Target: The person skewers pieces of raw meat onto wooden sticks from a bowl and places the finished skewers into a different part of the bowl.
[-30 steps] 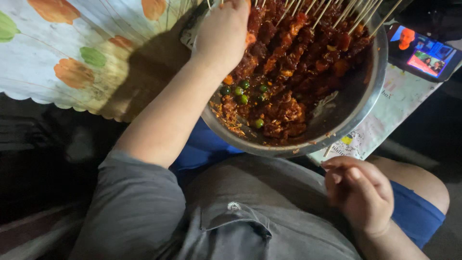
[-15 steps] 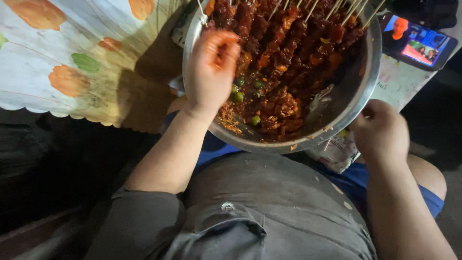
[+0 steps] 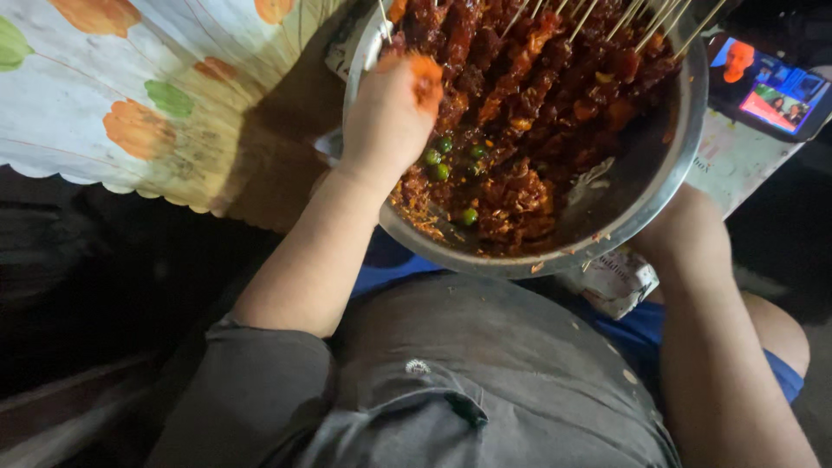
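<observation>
A large metal bowl (image 3: 686,147) rests at the table's edge over my lap. It holds several meat skewers (image 3: 537,69) in red marinade, with small green balls (image 3: 438,165) in the loose mix at the near side. My left hand (image 3: 390,117) is inside the bowl at its left rim, its fingers curled and smeared orange; what they hold is hidden. My right hand (image 3: 685,234) presses against the bowl's outer wall at the lower right, with its fingers tucked under the bowl.
A floral tablecloth (image 3: 130,95) covers the table to the left. A lit phone (image 3: 767,87) lies at the upper right beside the bowl. A crumpled printed paper (image 3: 611,282) sits under the bowl's near edge. Below are my grey shirt and blue shorts.
My right hand rose from my lap to the bowl's lower right wall. My left hand shifted within the bowl toward its left rim. The view moved closer to the bowl.
</observation>
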